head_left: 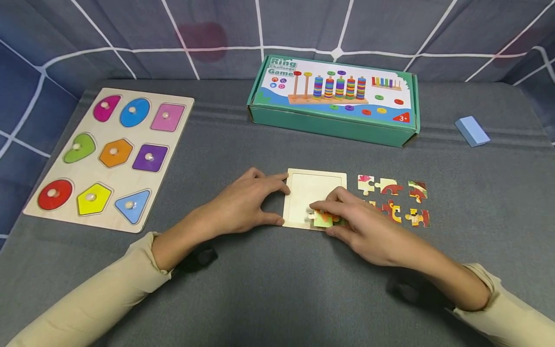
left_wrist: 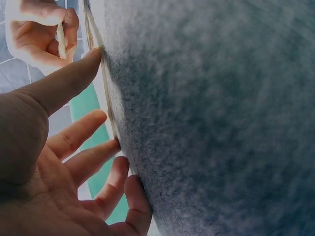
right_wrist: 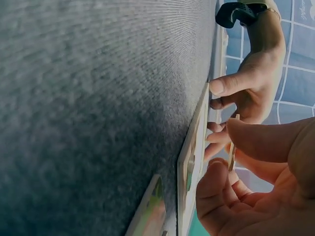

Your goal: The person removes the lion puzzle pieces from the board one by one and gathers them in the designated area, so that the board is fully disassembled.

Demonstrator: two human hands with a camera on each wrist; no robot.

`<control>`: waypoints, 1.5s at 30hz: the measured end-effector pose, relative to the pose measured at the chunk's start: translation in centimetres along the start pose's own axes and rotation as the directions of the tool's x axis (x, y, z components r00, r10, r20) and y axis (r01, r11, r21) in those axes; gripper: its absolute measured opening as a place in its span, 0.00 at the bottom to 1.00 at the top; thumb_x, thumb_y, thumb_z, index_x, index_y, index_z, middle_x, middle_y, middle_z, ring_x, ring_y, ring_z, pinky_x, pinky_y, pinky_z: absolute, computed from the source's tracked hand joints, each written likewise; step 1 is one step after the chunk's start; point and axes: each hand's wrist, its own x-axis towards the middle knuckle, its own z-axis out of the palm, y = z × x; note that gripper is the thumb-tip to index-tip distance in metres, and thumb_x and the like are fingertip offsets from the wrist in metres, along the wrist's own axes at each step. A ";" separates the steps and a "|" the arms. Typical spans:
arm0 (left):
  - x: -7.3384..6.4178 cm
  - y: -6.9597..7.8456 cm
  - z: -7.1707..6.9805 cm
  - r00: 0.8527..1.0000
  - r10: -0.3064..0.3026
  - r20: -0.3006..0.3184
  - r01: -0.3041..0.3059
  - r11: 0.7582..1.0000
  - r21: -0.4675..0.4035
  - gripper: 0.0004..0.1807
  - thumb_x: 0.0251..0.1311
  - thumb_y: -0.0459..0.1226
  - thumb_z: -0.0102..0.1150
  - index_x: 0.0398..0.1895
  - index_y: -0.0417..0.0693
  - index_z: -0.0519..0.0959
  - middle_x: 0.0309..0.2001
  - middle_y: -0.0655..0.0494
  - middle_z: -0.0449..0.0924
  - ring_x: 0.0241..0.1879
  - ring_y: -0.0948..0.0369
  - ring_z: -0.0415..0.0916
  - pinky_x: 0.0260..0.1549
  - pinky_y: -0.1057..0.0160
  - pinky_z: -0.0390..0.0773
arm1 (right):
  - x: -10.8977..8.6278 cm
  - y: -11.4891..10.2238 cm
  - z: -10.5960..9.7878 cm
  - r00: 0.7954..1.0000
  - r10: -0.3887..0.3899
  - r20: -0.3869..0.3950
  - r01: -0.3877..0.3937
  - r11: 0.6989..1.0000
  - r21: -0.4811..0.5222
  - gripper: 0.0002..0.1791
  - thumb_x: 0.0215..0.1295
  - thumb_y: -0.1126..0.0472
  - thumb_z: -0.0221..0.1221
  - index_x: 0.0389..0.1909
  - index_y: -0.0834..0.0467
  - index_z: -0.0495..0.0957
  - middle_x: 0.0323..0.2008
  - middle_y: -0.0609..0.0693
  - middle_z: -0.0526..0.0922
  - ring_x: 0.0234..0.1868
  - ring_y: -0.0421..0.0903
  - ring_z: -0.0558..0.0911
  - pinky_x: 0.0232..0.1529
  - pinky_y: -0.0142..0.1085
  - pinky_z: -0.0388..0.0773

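A square wooden puzzle tray (head_left: 310, 193) with a raised rim lies flat on the grey cloth. At its left edge, the thumb and fingertips of my left hand (head_left: 244, 200) rest against the rim, fingers spread. Over the lower right of the tray, my right hand (head_left: 362, 224) pinches a thin jigsaw piece (right_wrist: 232, 156) between thumb and fingers, seen edge-on in the right wrist view. Green and orange jigsaw artwork (head_left: 322, 219) shows beside those fingertips in the head view. Inside the tray, a greenish piece (right_wrist: 190, 172) shows in the right wrist view.
Several loose jigsaw pieces (head_left: 391, 212) lie right of the tray, partly behind my right hand. A green ring game box (head_left: 334, 127) stands at the back. To the left is a knobbed shape board (head_left: 106, 178); a blue block (head_left: 472, 131) sits far right.
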 end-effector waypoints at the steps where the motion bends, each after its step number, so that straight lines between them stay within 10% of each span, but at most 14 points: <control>1: 0.0 0.0 0.0 1.000 -0.001 0.001 0.001 1.000 0.001 0.29 0.52 0.46 0.75 0.57 0.53 0.79 0.73 0.57 0.60 0.54 0.53 0.65 0.50 0.50 0.71 | -0.1 0.0 -0.1 1.000 0.005 -0.005 -0.005 1.000 0.010 0.24 0.64 0.67 0.64 0.62 0.55 0.77 0.44 0.43 0.71 0.38 0.39 0.71 0.37 0.34 0.70; 34: 0.1 0.0 0.0 1.000 -0.004 0.001 0.004 1.000 0.016 0.29 0.51 0.47 0.75 0.58 0.53 0.79 0.73 0.57 0.60 0.54 0.52 0.66 0.51 0.50 0.70 | -3.5 1.1 -1.6 0.998 -0.044 -0.047 0.044 0.999 0.008 0.26 0.56 0.69 0.69 0.57 0.53 0.80 0.41 0.39 0.70 0.26 0.35 0.70 0.26 0.28 0.68; 45: 0.1 0.1 0.1 1.000 0.001 -0.005 -0.001 1.000 0.009 0.29 0.51 0.46 0.76 0.57 0.52 0.79 0.73 0.56 0.61 0.55 0.52 0.66 0.51 0.49 0.71 | -4.7 1.7 -2.0 0.990 -0.110 -0.092 0.105 0.993 -0.051 0.31 0.52 0.72 0.71 0.58 0.53 0.80 0.41 0.37 0.70 0.36 0.35 0.70 0.32 0.27 0.69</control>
